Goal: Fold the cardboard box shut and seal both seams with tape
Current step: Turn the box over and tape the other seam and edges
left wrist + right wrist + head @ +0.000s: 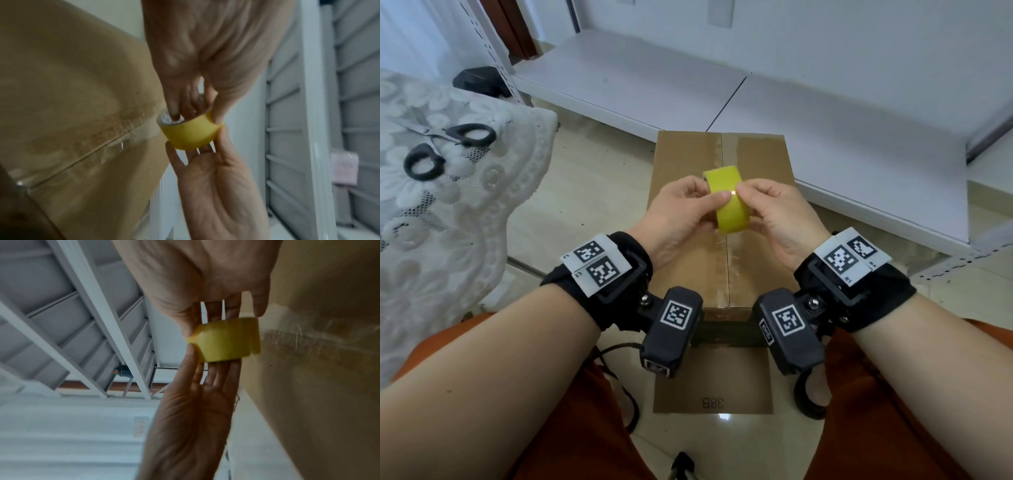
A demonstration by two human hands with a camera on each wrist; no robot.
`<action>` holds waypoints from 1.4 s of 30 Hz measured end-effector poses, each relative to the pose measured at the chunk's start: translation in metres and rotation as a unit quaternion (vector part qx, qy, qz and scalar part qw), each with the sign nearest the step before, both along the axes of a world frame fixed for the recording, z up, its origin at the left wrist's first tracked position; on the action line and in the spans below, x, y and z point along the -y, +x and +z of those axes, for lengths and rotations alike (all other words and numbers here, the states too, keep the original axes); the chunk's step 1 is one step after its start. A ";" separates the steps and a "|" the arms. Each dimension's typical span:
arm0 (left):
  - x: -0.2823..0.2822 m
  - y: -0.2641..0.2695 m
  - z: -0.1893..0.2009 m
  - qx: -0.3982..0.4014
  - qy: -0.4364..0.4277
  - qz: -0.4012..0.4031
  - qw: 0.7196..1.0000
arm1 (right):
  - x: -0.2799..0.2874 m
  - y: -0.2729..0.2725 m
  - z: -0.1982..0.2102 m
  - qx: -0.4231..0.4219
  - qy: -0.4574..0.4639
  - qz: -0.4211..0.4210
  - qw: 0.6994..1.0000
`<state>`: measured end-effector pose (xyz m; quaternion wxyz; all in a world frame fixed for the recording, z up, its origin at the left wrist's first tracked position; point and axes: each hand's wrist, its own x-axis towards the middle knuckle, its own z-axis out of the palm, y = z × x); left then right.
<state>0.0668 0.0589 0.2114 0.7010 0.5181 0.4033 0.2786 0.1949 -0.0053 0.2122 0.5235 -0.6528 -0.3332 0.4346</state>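
Observation:
A brown cardboard box [756, 161] stands on the floor between my knees, its top flaps folded flat. A shiny clear strip runs along its centre seam [727, 274]. Both hands hold a yellow tape roll [731, 212] a little above the box top. My left hand [714, 198] grips the roll from the left, with fingers inside the core [179, 113] and the thumb on the outer face. My right hand [743, 198] grips it from the right, its thumb meeting the left thumb on the yellow face. In the right wrist view a small corner of tape [194, 335] stands up by the right thumb.
Black-handled scissors [448, 144] lie on a white lace cloth [482, 212] to the left. White shelf boards [619, 78] run behind and to the right of the box. A black cable [626, 394] lies on the tiled floor near my left knee.

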 end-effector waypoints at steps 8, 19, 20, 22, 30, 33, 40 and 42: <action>-0.006 -0.010 0.012 -0.204 0.188 -0.239 0.931 | 0.008 -0.004 0.004 0.268 0.034 0.104 0.957; -0.010 -0.011 0.013 -0.101 -0.008 -0.234 0.967 | 0.007 -0.011 -0.005 0.307 0.062 -0.017 0.949; -0.011 -0.011 0.015 -0.096 -0.028 -0.242 0.965 | 0.007 -0.011 -0.005 0.306 0.066 -0.026 0.950; -0.011 -0.013 0.017 -0.085 -0.071 -0.257 0.960 | 0.005 -0.009 -0.004 0.295 0.068 -0.036 0.952; 0.004 -0.006 0.015 -0.090 -0.111 -0.228 0.963 | 0.012 -0.012 -0.005 0.416 0.123 0.077 0.898; 0.008 -0.005 0.012 -0.090 -0.124 -0.227 0.962 | 0.012 -0.011 -0.005 0.414 0.123 0.077 0.899; 0.007 -0.010 0.016 -0.068 -0.116 -0.265 0.955 | 0.009 -0.009 -0.004 0.388 0.124 0.053 0.912; 0.007 -0.011 0.016 -0.066 -0.117 -0.269 0.954 | 0.009 -0.009 -0.004 0.385 0.123 0.057 0.913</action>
